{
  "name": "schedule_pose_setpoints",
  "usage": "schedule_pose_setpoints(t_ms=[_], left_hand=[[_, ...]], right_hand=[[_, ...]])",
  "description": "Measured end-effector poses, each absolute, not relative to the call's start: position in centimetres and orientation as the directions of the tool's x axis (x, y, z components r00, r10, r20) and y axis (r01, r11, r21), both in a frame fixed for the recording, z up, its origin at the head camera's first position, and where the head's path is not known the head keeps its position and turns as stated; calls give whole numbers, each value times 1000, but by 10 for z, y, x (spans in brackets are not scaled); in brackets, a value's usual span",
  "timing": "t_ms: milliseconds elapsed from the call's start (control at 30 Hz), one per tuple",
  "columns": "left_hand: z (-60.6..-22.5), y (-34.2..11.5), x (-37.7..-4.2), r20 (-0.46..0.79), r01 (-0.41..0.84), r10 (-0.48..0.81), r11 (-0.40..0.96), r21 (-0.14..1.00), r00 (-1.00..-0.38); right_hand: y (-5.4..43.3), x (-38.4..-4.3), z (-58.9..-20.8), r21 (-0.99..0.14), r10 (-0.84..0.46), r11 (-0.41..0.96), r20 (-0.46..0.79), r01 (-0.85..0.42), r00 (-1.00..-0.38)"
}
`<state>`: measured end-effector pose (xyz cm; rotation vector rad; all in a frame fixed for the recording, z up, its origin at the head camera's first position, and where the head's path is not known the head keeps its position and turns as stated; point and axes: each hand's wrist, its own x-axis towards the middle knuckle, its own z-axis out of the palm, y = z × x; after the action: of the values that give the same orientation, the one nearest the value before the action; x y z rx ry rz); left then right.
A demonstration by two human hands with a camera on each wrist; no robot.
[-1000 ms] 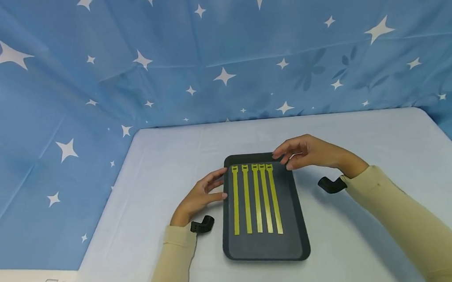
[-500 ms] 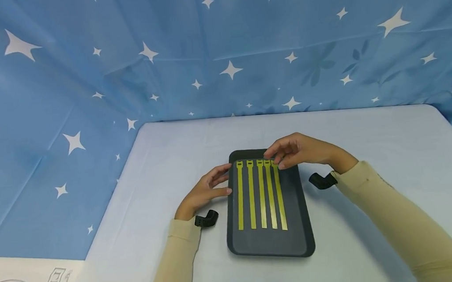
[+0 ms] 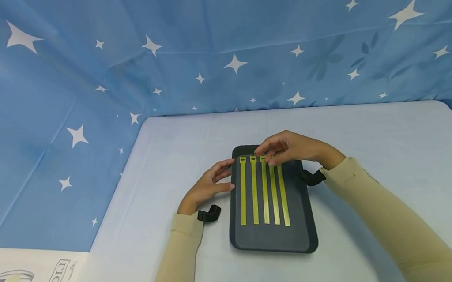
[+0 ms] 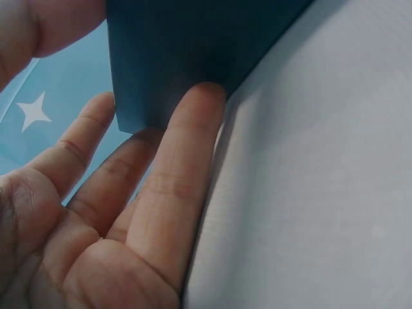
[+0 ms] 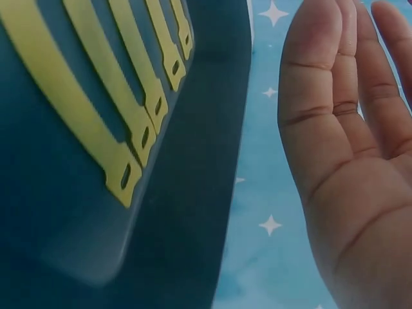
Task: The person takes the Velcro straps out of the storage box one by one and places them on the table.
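Observation:
On the white table stands a dark grey tray (image 3: 275, 240). Several yellow cable ties (image 3: 254, 196) lie lengthwise on it, side by side, their slotted heads toward the far end. My left hand (image 3: 207, 189) touches the tray's left edge with thumb and fingertips. In the left wrist view, its extended fingers (image 4: 174, 180) rest against the tray's wall (image 4: 174, 58). My right hand (image 3: 296, 147) is over the far end of the tray, hiding the heads of the rightmost ties. The right wrist view shows the palm (image 5: 367, 199) apart from the tie heads (image 5: 123, 177), holding nothing.
The white tabletop (image 3: 374, 147) extends around the tray. A blue curtain with white stars (image 3: 236, 63) hangs behind and to the left. At the lower left lies a pale printed cloth (image 3: 26, 280). Each wrist carries a small black camera (image 3: 209, 213).
My right hand has moved left from the tray's far right corner to above the tie heads. The left hand stays at the left edge. The head view has shifted slightly.

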<state>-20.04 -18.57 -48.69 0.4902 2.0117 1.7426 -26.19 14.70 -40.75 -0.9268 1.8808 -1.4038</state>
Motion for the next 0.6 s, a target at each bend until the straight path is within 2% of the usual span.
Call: schedule_pose_setpoints(t_ms=[600], left_hand=[[-485,-185,-200,-82,-3,534,147,989,-842]], right_hand=[[121,-273,-410,-941,-836,253,-96,-224,-541]])
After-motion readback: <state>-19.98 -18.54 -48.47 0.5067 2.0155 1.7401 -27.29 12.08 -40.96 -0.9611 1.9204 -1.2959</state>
